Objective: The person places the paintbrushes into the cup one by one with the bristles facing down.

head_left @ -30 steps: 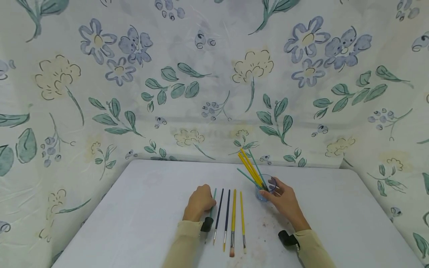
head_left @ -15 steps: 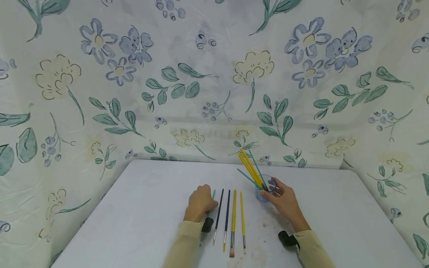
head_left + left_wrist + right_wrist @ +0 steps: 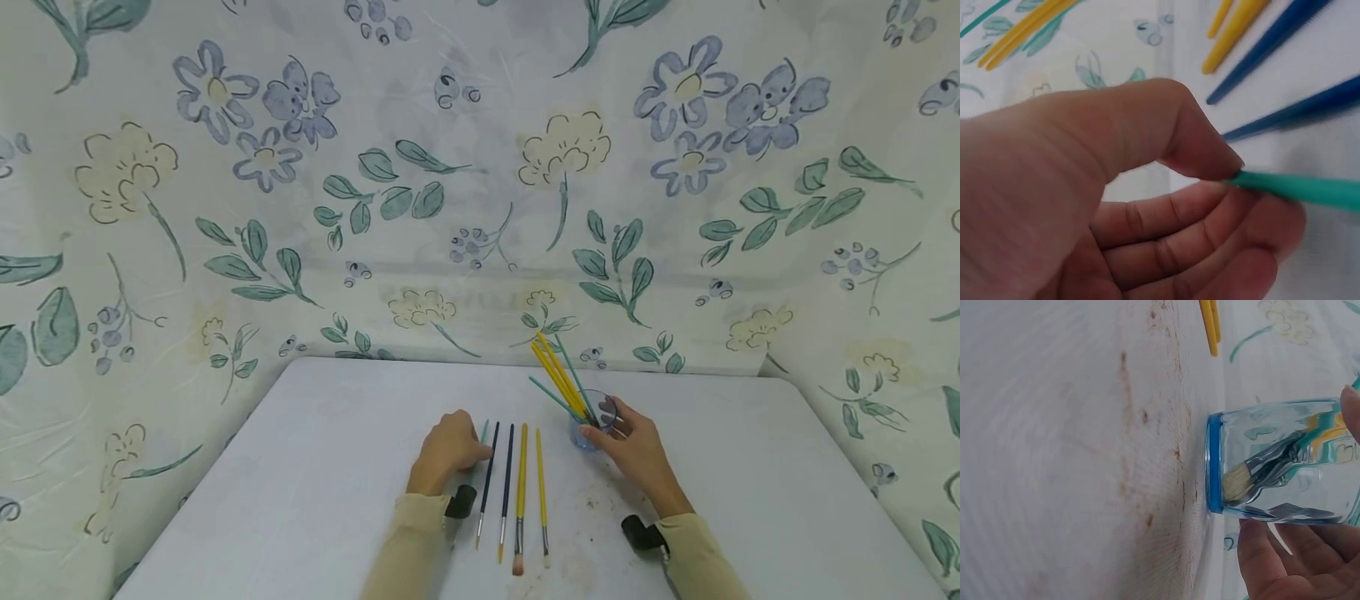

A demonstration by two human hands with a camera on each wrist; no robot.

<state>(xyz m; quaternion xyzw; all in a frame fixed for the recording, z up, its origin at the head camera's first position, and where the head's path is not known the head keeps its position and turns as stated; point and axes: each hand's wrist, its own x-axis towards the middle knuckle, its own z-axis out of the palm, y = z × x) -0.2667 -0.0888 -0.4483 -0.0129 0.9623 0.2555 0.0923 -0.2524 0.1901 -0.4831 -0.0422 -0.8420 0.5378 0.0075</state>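
Observation:
My left hand (image 3: 447,450) pinches a green paintbrush (image 3: 1304,187) between thumb and fingertips, low over the left end of a row of brushes. Just right of it lie two dark blue paintbrushes, the nearer one (image 3: 489,475) almost at my thumb and the other (image 3: 507,483) beyond. Further right are a thick yellow brush (image 3: 521,475) and a thinner yellow brush (image 3: 542,483), bristles toward me. My right hand (image 3: 637,450) grips a clear glass (image 3: 1285,462) with a blue base. Several yellow and green brushes (image 3: 558,379) lean in it, bristles down.
Everything stands on a white table (image 3: 315,467), with brownish specks (image 3: 1147,415) near the glass. A flower-patterned cloth (image 3: 480,208) hangs behind the table and at its sides. Dark camera mounts (image 3: 641,533) sit at both wrists.
My left hand has shifted slightly right with the green brush, whose handle end now slants closer to the first blue brush. The right hand and glass stay in place.

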